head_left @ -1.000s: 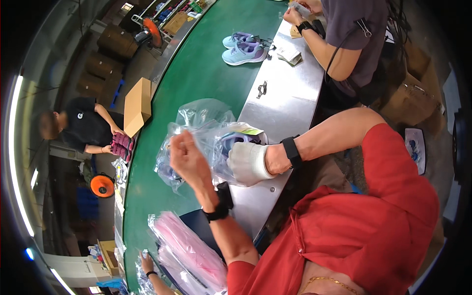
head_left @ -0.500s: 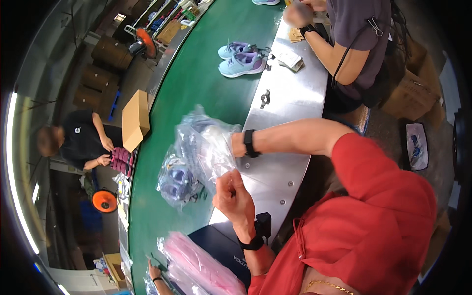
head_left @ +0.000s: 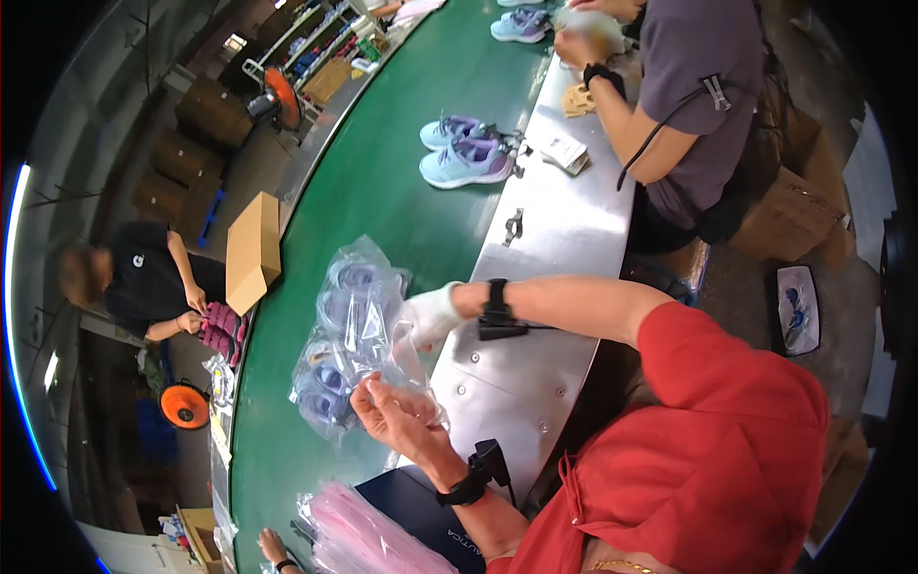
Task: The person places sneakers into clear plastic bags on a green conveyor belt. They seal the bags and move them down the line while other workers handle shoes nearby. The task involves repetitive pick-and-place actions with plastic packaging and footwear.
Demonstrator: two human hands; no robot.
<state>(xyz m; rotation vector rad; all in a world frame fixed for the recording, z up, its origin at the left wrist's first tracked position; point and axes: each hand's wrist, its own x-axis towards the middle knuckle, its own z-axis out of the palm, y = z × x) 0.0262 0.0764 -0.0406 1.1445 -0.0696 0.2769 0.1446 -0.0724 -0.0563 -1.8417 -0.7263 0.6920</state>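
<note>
Shoe factory packing line: long green conveyor belt [head_left: 382,191] carrying light-blue sneakers [head_left: 464,153]; steel bench [head_left: 545,249] alongside; bagged shoes [head_left: 344,335]; cardboard boxes [head_left: 251,251]; orange floor fans [head_left: 184,405]; seated workers.

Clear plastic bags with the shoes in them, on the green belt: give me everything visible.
The clear plastic bags are thin, crinkled, glossy film, each holding pale blue-lilac shoes seen through it. They lie overlapping on the green conveyor belt, by the edge of the steel worktop. The left hand, bare, pinches a loose flap of film at the near end; the right hand, in a white glove, rests on the bags' side.
</note>
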